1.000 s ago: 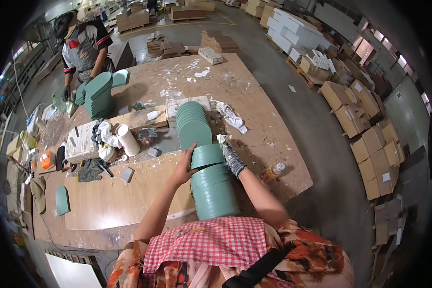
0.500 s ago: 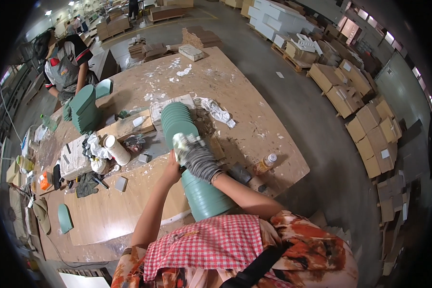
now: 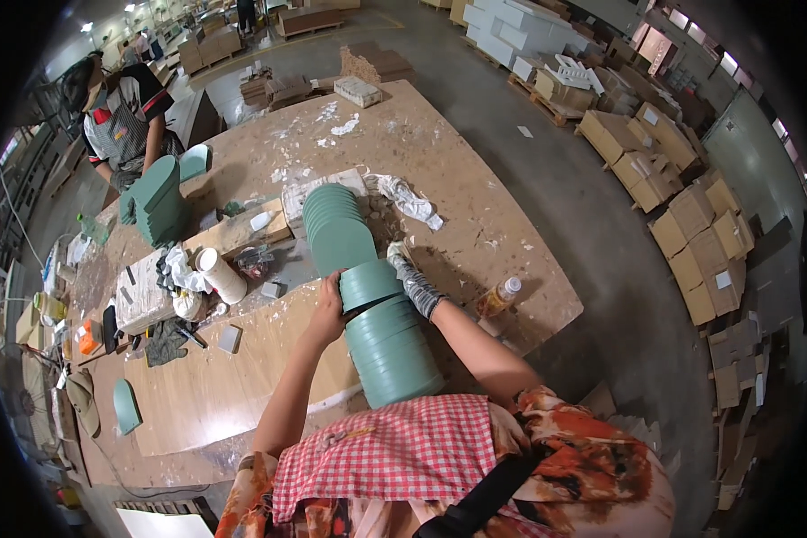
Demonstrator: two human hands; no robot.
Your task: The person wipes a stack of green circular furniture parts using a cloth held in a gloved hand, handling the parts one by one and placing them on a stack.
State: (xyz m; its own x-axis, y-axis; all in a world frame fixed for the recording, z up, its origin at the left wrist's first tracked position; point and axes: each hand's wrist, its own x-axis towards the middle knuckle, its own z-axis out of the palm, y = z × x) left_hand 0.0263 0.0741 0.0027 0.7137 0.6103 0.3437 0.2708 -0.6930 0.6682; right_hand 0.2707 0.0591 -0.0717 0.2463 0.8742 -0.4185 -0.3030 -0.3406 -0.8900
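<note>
Between my hands is a green panel (image 3: 370, 282), its curved side toward me. My bare left hand (image 3: 329, 303) grips its left edge, and my right hand (image 3: 412, 276), in a grey and white glove, is closed on its right edge. A dark gap separates it from a pile of like green panels (image 3: 394, 359) close to my body. Just beyond, several round-ended green panels (image 3: 342, 238) overlap in a leaning row against a paint-spattered white block (image 3: 300, 199).
A white cloth (image 3: 408, 202) and a bottle of amber liquid (image 3: 498, 297) lie right of the panels. Left are a white cup (image 3: 220, 276), rags, a grey glove (image 3: 166, 342) and a sanding block (image 3: 229, 339). A co-worker (image 3: 125, 117) stands far left by another green stack (image 3: 160, 206).
My gloved right hand has moved off the panel's face to its right edge. The panel is now raised at an angle between both hands.
</note>
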